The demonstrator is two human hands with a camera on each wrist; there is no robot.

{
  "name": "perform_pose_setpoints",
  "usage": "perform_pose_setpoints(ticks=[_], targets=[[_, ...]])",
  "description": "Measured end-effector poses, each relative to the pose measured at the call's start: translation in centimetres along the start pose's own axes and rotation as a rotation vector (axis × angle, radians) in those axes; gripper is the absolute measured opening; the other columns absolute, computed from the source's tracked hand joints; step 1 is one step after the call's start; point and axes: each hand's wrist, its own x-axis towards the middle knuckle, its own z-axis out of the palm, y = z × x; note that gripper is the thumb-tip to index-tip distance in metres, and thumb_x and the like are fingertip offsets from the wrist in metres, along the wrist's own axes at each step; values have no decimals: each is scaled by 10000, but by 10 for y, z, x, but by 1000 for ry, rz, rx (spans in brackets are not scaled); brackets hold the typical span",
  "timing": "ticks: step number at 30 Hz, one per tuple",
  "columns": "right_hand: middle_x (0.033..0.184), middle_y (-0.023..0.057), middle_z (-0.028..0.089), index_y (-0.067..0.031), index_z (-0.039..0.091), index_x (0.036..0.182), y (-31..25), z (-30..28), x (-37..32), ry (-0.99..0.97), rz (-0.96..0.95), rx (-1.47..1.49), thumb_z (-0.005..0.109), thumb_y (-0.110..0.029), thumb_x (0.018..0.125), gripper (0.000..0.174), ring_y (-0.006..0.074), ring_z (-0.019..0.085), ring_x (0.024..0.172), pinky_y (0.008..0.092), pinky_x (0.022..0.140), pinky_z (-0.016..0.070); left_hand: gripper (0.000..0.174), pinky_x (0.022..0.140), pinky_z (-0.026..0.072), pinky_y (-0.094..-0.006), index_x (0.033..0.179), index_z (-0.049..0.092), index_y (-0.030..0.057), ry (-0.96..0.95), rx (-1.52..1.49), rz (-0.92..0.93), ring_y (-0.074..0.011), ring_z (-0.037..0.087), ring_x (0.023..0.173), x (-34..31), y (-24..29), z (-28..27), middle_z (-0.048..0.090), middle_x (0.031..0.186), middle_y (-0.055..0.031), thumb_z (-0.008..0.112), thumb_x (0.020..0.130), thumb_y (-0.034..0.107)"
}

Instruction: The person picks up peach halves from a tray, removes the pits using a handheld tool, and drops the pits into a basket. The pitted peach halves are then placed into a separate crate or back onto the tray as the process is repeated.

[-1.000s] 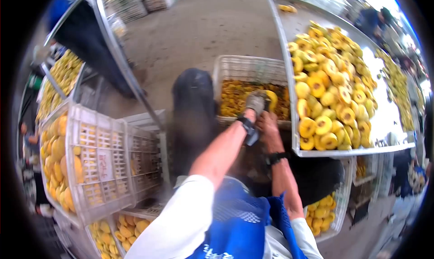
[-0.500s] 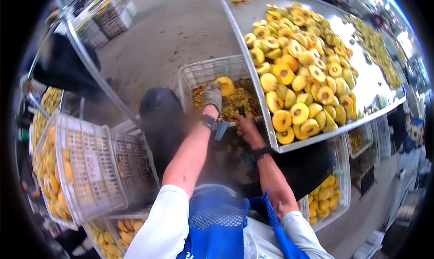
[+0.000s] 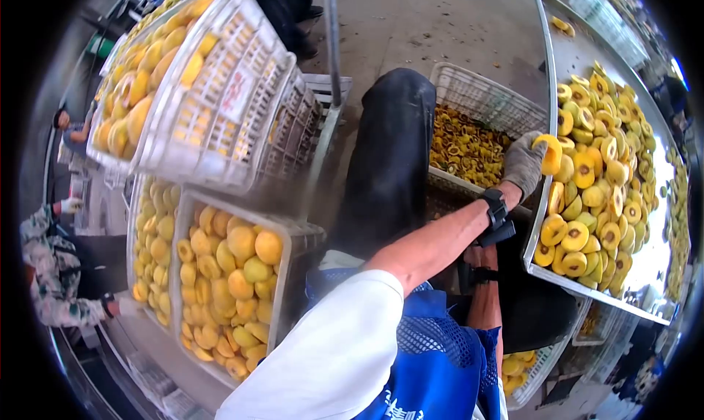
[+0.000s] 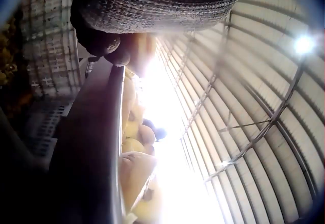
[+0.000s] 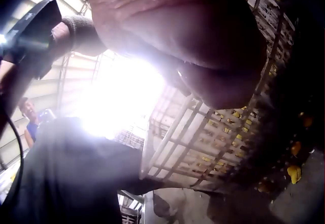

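Note:
My left hand [image 3: 523, 163], in a grey knit glove, holds a yellow peach half [image 3: 551, 155] at the near-left edge of the metal tray [image 3: 540, 226]. On the tray lies a heap of halved peaches [image 3: 595, 193], many with brown hollows. In the left wrist view, the glove cuff [image 4: 157, 10] is above the tray's rim [image 4: 114, 132]. My bare right hand [image 5: 177, 36] has curled fingers in its wrist view; the left forearm covers most of it in the head view. The dark-handled tool it gripped earlier is hidden. Below, a white crate [image 3: 488, 94] contains peach scraps [image 3: 466, 145].
At left, a tilted white crate [image 3: 235, 90] of peaches stands above another full crate [image 3: 282, 237]. A metal post [image 3: 334, 46] rises beside my knee [image 3: 396, 127]. A person in camouflage sleeves [image 3: 55, 273] is at far left. Another peach crate [image 3: 539, 380] sits below the tray.
The left hand has carried the peach half from over the scrap crate rightward to the tray edge. The right hand has dropped behind the left forearm. The head view has turned left.

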Motion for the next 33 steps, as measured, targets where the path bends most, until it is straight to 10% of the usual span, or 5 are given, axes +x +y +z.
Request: perform_pose_setpoints(ticks=[1,12,33], targets=[[1037,48,615,-149,594,1211,-3,0,-5,20,22,-26,607,-296,1022,240,165,581,899,315,702,480,222,435,450,-254,1193,675,58,6,22,20,-88,552,503,-2,-4,0,681,849,-31,630,1029,202],[1041,85,626,-122,599,1181,-21,-17,-79,136,138,-155,621,-290,1002,247,206,599,910,346,714,487,229,856,541,-312,1200,661,26,2,164,60,-175,679,915,-66,11,-1,722,1010,-99,628,1015,157],[1049,155,647,-69,609,1123,-2,-30,-220,137,100,-225,647,-279,962,267,285,632,930,405,736,499,209,862,523,-293,1198,652,31,-10,123,167,-132,637,917,-216,28,-17,702,1005,-64,614,1022,138]])
